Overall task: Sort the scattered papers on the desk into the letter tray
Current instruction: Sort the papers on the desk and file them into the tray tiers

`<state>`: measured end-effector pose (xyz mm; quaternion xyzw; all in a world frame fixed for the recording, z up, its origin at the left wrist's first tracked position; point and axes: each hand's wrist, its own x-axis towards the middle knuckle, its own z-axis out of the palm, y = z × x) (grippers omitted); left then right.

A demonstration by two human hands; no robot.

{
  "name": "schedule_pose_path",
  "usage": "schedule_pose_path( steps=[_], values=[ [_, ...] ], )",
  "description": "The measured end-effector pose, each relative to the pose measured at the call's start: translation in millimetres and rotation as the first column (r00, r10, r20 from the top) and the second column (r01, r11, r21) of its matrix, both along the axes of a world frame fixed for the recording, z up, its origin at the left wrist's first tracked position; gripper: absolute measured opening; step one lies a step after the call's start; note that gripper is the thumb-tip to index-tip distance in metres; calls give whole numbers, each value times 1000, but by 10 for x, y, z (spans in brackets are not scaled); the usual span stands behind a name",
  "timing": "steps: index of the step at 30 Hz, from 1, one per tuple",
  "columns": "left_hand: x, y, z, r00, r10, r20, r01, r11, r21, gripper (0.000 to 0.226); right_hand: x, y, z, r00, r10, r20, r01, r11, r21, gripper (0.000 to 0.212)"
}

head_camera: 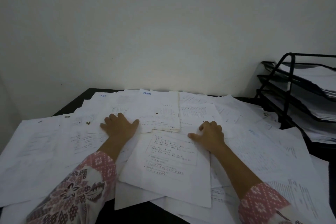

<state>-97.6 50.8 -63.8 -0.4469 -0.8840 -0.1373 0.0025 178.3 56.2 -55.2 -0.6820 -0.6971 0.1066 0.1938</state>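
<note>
Scattered papers (45, 142) over black desk (76, 102); wire letter tray (290, 87) far right, part-filled. Left hand (120, 125) flat, spread, pinning sheets; right hand (211, 134) bent-fingered on printed sheet (171, 154), grip unclear, prob. squaring pile.

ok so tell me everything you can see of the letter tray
The tray is black, of thin wire that looks like metal, with three stepped tiers on an upright frame. It stands at the desk's far right, cut off by the picture's edge. Every tier already holds white papers. Loose sheets on the desk reach its foot.
</note>
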Motion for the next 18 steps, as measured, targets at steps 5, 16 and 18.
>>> schedule_pose_path(
  steps=[5,16,18],
  values=[
    [-112,-26,43,998,-45,-53,46,999,6,76,-275,104,74,1000,18,-10,-17,999,37,41],
    [-544,-96,194,992,59,109,-66,996,61,80,-742,112,-95,998,56,38,-60,992,111,68],
    [-569,-61,247,972,46,229,-67,994,86,82,-724,131,-87,997,80,19,-82,992,97,68]
  ],
)
